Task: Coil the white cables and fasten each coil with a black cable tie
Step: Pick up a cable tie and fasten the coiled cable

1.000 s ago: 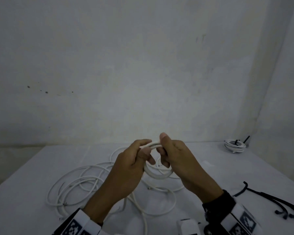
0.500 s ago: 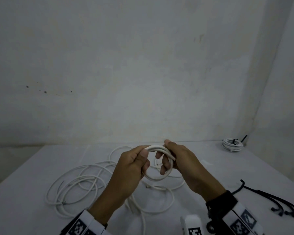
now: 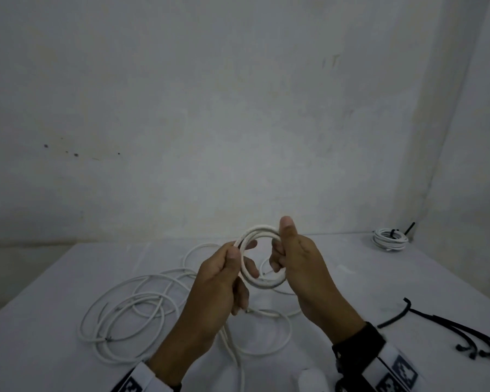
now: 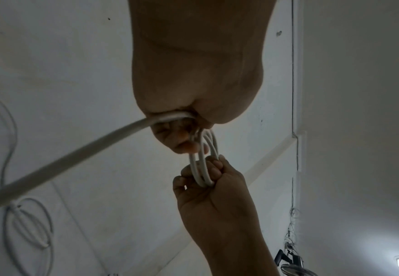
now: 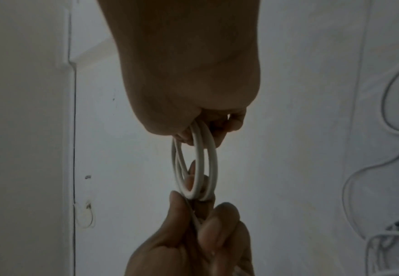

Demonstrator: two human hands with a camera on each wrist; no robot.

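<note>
Currently the small coil (image 3: 262,257) is being held up above the table (image 3: 40,349), the right hand (image 3: 297,261) gripping its three-o'clock side, the left hand (image 3: 224,275) pinching nine o'clock and feeding the trailing cable (image 4: 63,158). Slackening either grip would probably be letting the turns spring apart.

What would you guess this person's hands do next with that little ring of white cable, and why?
Probably wind on another loop. The small white cable coil is held between the left hand and the right hand, but its loose tail runs from the left hand down to the table, so cable remains before a black cable tie is needed.
</note>
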